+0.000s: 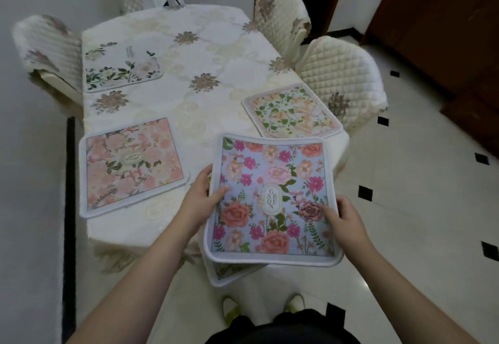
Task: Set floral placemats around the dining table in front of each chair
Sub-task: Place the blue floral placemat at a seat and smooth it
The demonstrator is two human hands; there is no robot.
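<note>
Overhanging the near edge of the cloth-covered dining table (189, 54), the blue placemat with pink and coral roses (272, 197) is held level above the floor. A second mat (232, 270) shows beneath it, only its near corner visible. The left hand (201, 197) grasps the mat's left edge, thumb on top; the right hand (343, 216) grasps its right edge likewise, both forearms reaching forward. Three mats lie flat on the cloth: the peach-pink placemat (132, 165) near left, the white placemat with green leaves (122, 68) far left, and the cream placemat with orange blossoms (291, 111) right. Bare cloth remains at the far end, among the quilted cream chairs (340, 73). Tiled floor (405, 208) opens to the right.
</note>
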